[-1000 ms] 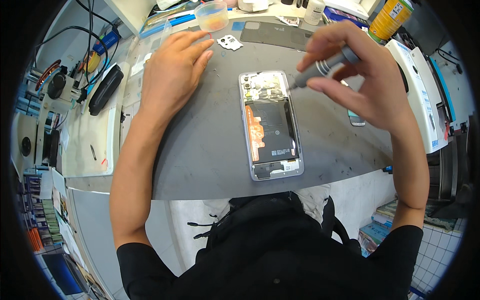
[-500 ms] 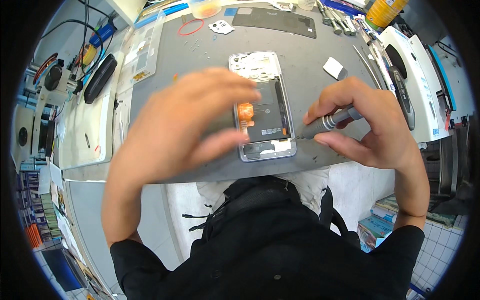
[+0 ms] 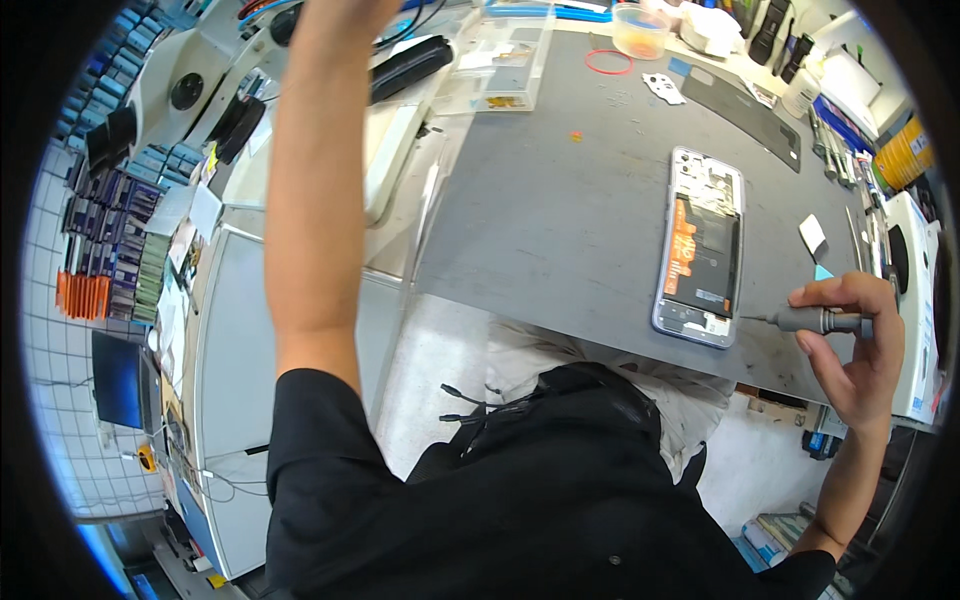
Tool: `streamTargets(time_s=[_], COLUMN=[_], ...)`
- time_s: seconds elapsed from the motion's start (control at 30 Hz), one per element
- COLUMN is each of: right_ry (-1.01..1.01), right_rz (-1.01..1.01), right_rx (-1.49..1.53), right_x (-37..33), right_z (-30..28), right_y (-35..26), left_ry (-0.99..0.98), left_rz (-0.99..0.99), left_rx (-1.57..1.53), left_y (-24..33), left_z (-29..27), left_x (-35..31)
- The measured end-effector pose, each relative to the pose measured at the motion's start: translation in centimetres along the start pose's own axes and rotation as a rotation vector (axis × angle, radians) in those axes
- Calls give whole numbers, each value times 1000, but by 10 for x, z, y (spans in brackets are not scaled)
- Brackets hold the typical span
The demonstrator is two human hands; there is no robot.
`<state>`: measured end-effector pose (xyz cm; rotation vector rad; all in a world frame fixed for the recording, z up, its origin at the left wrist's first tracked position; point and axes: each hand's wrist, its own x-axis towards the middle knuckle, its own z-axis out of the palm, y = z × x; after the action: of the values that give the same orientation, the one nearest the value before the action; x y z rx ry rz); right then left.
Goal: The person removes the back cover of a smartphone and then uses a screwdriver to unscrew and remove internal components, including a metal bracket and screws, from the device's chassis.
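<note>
An opened smartphone [image 3: 702, 250] lies on the grey mat [image 3: 540, 220], its inner parts, dark battery and orange flex piece exposed. Beside its lower right edge my right hand [image 3: 858, 340] is closed around a grey screwdriver [image 3: 800, 319]. The thin tip points left toward the phone, apparently just short of its frame. My left arm [image 3: 315, 200] stretches far forward, over the pale equipment at the left. Only the wrist end of my left hand [image 3: 350, 12] shows at the upper edge; its fingers are cut off.
Beyond the phone lie a dark back cover [image 3: 745, 115], a small white metal plate [image 3: 663, 88], a red rubber band [image 3: 609, 62] and a clear tub [image 3: 640, 32]. A transparent parts box [image 3: 500, 60] stands at the far left of the mat. Tweezers [image 3: 856, 240] lie right.
The view has swung left. My left hand has left the phone and reached far forward to the left. My right hand still holds the screwdriver, now slightly farther from the phone.
</note>
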<state>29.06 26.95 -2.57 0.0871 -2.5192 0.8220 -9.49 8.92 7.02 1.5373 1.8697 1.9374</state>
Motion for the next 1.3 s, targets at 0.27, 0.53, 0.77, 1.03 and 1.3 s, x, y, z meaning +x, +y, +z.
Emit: streamTargets(time_s=[0.27,0.53,0.77,1.03,1.3], right_ry=[-91,-107,-134,-87,-252], right_rz=[-63,-20,-23,-44,-34], right_rx=[-48,-58,-87,-271,-534], right_x=[10,14,15,19,32], right_z=[-2,0,1,9,-4], right_y=[4,-4,-5,-17,-25], left_ry=[-462,-452,-415,-417,-370], left_rz=[248,276,118,113,108], left_rx=[411,455,472,499,484], left_y=[33,3,7,5,-1], left_z=[82,141,142,146,157], left_x=[-152,-217,-207,-205,-201])
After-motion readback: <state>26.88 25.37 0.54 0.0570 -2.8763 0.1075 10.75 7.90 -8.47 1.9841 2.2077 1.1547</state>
